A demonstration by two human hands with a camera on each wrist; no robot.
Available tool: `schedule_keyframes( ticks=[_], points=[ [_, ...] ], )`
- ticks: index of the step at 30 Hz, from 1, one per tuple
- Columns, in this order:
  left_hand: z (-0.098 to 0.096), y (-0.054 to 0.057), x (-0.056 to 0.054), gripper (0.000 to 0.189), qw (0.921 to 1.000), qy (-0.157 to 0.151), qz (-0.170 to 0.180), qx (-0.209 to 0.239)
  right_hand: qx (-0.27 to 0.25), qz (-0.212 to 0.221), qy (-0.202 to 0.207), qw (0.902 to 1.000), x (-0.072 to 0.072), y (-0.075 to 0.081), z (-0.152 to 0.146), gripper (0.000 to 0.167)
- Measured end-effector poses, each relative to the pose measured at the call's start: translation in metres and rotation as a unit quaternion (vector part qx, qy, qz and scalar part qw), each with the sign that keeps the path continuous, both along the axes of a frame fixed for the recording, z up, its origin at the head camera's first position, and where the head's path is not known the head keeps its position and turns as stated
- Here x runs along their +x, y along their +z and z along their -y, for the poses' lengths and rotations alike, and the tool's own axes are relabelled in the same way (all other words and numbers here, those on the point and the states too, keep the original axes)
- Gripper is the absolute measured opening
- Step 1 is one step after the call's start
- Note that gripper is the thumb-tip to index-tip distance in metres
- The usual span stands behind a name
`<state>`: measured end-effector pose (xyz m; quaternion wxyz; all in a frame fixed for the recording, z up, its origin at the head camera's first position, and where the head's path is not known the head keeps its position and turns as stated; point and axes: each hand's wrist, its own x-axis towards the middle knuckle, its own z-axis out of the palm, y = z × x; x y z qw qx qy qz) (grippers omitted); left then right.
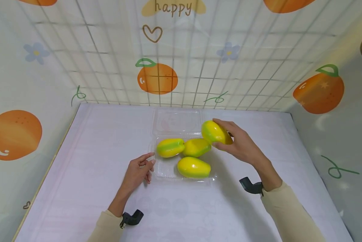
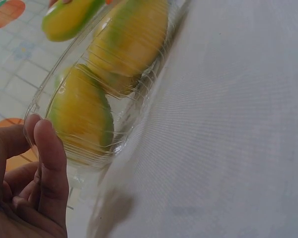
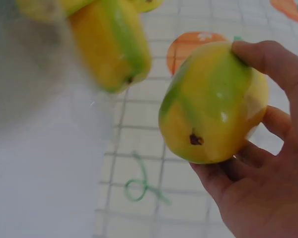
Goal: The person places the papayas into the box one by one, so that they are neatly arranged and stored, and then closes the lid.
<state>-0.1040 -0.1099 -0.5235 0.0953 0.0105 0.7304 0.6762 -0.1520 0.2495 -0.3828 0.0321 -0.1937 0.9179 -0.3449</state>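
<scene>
Working at a pale, smooth-covered tabletop [image 1: 78, 141] before a whitish, orange-print curtain [image 1: 108, 33]. In the head view, holding a glossy yellow-green oval fruit [image 1: 215, 132] up near the back right corner of a clear plastic hinged box [image 1: 165, 171], with lid [image 1: 176, 122] folded back and three matching yellow-green fruits [image 1: 194, 167] inside. In the left wrist view, stationing the left hand [image 1: 137, 170] at the box's rim, with thumb and index tip close together, remaining fingers loosely bent; not managing to tell whether pinching the plastic. In the right wrist view, gripping the held fruit in the right hand [image 3: 268, 188], curving thumb and fingers round its sides, apart from the nearest boxed fruit. Probably carrying out a one-by-one transfer, though not revealing whether packing or unpacking. Next, seemingly needing a steady box and, if packing, a gentle lowering toward the front left.
</scene>
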Motion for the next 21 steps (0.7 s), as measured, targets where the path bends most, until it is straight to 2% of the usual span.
schedule_keyframes(
  ticks=[7,14,17,21],
  points=[
    [-0.001,0.004,0.001,0.042,1.0000,-0.001,0.006,0.004,0.007,0.021,0.041,0.9989,0.002,0.017,0.025,0.075],
    [-0.002,0.014,0.002,0.042,0.9997,-0.009,0.021,0.001,0.020,0.044,0.092,0.9946,0.004,0.022,0.055,0.075],
    [-0.002,0.013,0.002,0.043,0.9997,-0.009,0.022,0.005,0.040,0.044,0.121,0.9909,0.007,0.024,0.071,0.074],
    [-0.002,0.005,0.001,0.043,0.9998,-0.005,0.016,0.009,0.078,0.046,0.145,0.9854,0.010,0.025,0.091,0.074]
  ],
)
